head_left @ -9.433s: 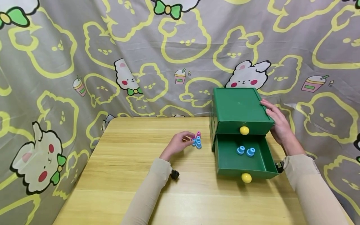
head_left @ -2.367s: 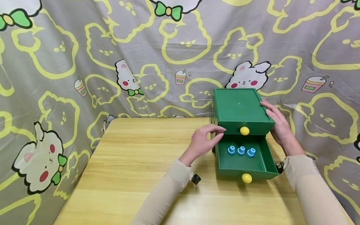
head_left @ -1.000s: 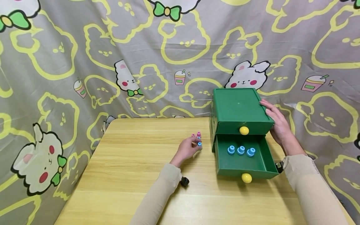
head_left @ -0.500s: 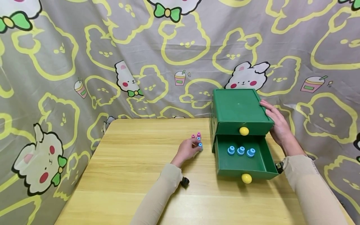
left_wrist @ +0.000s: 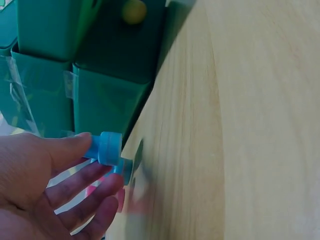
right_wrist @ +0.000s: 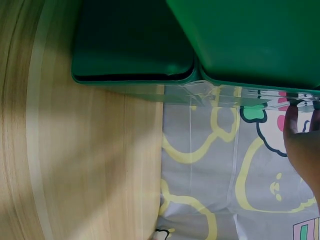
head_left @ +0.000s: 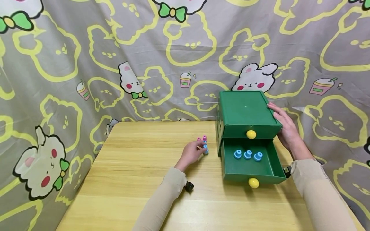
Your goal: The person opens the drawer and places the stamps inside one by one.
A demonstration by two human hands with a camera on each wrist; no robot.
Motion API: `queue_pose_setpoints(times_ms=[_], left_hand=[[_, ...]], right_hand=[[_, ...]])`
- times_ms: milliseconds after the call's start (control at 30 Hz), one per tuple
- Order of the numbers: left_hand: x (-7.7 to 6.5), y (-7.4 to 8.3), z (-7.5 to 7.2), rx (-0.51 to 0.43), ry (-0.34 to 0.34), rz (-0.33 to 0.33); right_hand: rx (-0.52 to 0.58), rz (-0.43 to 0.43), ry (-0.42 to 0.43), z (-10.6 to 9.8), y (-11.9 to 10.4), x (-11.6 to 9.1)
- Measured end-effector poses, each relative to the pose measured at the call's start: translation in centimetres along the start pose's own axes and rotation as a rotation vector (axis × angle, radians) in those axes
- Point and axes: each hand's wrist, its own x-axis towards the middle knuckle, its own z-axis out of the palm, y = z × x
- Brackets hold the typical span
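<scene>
Pinching a light-blue peg [left_wrist: 109, 148] between its thumb and a mostly hidden finger, the left hand [head_left: 191, 154] is over the wooden table [head_left: 130, 179], a little to the left of the green cabinet [head_left: 245, 107]. The peg is smooth plastic, a narrow stem rising from a wider round collar; the head view shows it roughly upright, stem on top, with a ring-shaped upper end. In the left wrist view the thumb tip lies against the stem, the collar sticks out clear of the grip, and the remaining fingers are loosely bent beside it; whether its base touches the wood, I cannot tell. Just behind it is a second blue peg [left_wrist: 127, 171] of the same form, partly covered, and next to that are two pink pegs, one [head_left: 204, 138] in plain sight and the other [head_left: 198, 139] partly behind the fingers. The right hand [head_left: 287, 130] rests along the cabinet's right side with its fingers fairly straight, the tips at the top edge, gripping no peg. The upper drawer, with its yellow knob [head_left: 251, 134], is closed, while the lower drawer [head_left: 240, 177] is pulled out. Inside it three more blue pegs [head_left: 247, 155] form a row from left to right, set slightly apart, the right one leaning a bit. Behind the table hangs a grey cloth [head_left: 156, 48] printed with yellow outlines and white rabbits.
</scene>
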Motion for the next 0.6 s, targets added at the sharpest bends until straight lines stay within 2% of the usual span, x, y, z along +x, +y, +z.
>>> queue_pose_setpoints(times_ms=[333,600], left_hand=[[-0.1,0.2,-0.3,-0.046,0.004,0.007],[-0.4,1.1,-0.5,-0.027,0.023,0.095]], right_hand=[[-0.003,0.003,0.001,-0.1,0.2,0.0],[0.004,0.006,0.006,0.0,0.2,0.0]])
